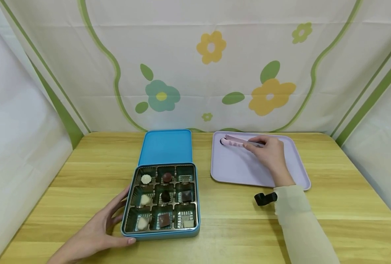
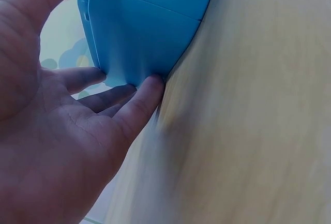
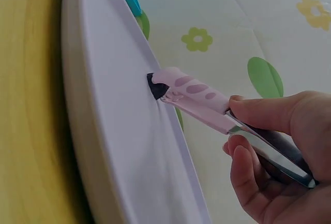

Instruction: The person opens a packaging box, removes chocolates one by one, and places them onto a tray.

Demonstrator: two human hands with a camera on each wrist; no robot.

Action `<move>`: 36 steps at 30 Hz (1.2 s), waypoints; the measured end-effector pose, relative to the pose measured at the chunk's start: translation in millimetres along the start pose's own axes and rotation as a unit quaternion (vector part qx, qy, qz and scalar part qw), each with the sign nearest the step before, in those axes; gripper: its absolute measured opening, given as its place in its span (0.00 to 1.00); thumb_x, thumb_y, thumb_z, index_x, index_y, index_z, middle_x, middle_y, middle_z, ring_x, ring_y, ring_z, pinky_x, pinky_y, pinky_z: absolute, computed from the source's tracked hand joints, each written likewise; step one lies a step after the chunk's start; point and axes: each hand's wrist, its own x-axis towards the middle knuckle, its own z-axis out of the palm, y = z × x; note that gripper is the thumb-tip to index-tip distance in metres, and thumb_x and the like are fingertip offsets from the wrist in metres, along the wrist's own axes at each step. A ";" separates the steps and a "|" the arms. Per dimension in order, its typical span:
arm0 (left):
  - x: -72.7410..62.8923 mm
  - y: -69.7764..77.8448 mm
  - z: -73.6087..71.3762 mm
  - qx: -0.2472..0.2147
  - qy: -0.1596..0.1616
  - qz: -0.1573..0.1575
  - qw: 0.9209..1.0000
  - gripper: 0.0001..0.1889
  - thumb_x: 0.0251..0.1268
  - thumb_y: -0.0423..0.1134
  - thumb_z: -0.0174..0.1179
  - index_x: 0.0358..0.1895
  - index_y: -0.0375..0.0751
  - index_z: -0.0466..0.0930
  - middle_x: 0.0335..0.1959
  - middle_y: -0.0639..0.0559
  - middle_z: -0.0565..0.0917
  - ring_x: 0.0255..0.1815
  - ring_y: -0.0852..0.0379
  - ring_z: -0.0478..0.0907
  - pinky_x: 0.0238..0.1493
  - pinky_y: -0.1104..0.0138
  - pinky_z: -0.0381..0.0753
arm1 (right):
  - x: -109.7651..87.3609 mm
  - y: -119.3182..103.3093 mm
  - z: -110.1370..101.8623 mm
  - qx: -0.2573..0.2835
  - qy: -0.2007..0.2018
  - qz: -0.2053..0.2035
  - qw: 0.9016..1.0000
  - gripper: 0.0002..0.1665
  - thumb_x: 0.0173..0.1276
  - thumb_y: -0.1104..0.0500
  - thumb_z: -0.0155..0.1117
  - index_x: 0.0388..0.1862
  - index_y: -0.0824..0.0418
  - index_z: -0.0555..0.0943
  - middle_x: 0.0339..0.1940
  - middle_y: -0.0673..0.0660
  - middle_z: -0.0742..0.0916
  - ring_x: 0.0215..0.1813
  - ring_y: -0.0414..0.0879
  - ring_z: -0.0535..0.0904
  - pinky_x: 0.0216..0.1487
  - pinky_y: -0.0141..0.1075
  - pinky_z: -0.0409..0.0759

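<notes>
A blue tin box (image 1: 162, 235) with a divided insert holds several chocolates, white, brown and dark. The far right compartment (image 1: 184, 178) shows its ribbed bottom. My left hand (image 1: 94, 231) touches the box's near left corner, fingers along the left side and thumb at the front edge; the left wrist view shows fingertips (image 2: 151, 85) against the blue wall. My right hand (image 1: 270, 152) pinches pink-tipped metal tongs (image 3: 199, 94) between thumb and fingers. Their tips are closed around a dark chocolate (image 3: 156, 85), right at the surface of the lilac tray (image 1: 241, 167), near its far left corner.
The blue lid (image 1: 166, 146) lies behind the box. A black strap piece (image 1: 265, 198) sticks out at the right sleeve (image 1: 301, 220), near the tray's front edge. A flowered cloth (image 1: 185, 55) hangs at the back of the wooden table (image 1: 99, 154).
</notes>
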 end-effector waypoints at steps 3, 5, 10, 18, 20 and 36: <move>0.9 -0.2 0.2 -0.002 -0.001 -0.003 1.000 0.62 0.63 0.33 0.78 0.90 0.62 0.41 0.90 0.35 0.46 0.73 0.82 0.67 0.67 0.79 0.75 | 0.5 -0.9 3.5 0.000 0.009 -0.003 1.000 0.22 0.69 0.46 0.79 0.51 0.61 0.93 0.50 0.64 0.94 0.55 0.58 0.85 0.51 0.40 0.76; 1.4 -0.5 0.2 -0.003 -0.001 -0.003 1.000 0.62 0.63 0.33 0.78 0.90 0.62 0.41 0.90 0.35 0.46 0.73 0.82 0.67 0.67 0.79 0.75 | 0.7 -1.6 5.2 0.000 0.011 -0.003 1.000 0.22 0.70 0.46 0.78 0.51 0.61 0.92 0.50 0.64 0.94 0.57 0.58 0.85 0.53 0.40 0.76; 2.7 -0.7 0.3 -0.003 0.000 -0.007 1.000 0.63 0.62 0.33 0.78 0.90 0.63 0.41 0.90 0.35 0.46 0.73 0.82 0.67 0.67 0.79 0.75 | 0.7 -3.8 6.8 0.000 0.010 -0.002 1.000 0.21 0.71 0.47 0.78 0.52 0.61 0.92 0.52 0.65 0.93 0.59 0.59 0.85 0.55 0.42 0.76; 4.1 -1.2 0.0 -0.003 0.004 -0.012 1.000 0.63 0.62 0.34 0.79 0.90 0.64 0.42 0.90 0.36 0.46 0.72 0.83 0.67 0.66 0.79 0.75 | 0.7 -9.9 1.6 0.009 0.014 0.018 1.000 0.24 0.69 0.42 0.78 0.52 0.59 0.92 0.54 0.64 0.93 0.61 0.59 0.84 0.54 0.41 0.75; 4.1 -1.7 0.1 -0.001 0.005 -0.009 1.000 0.63 0.62 0.34 0.79 0.90 0.64 0.42 0.90 0.36 0.45 0.73 0.83 0.66 0.66 0.80 0.73 | 0.0 -12.2 0.5 0.014 0.015 0.014 1.000 0.24 0.69 0.42 0.78 0.52 0.59 0.93 0.54 0.64 0.93 0.61 0.59 0.84 0.54 0.41 0.75; 1.0 -5.8 -0.3 -0.018 -0.009 0.005 1.000 0.63 0.62 0.32 0.78 0.90 0.62 0.40 0.90 0.34 0.42 0.74 0.84 0.64 0.66 0.78 0.76 | -63.8 -30.4 -13.2 0.077 -0.043 -0.042 0.995 0.19 0.69 0.45 0.80 0.53 0.52 0.93 0.49 0.56 0.94 0.47 0.32 0.85 0.42 0.24 0.83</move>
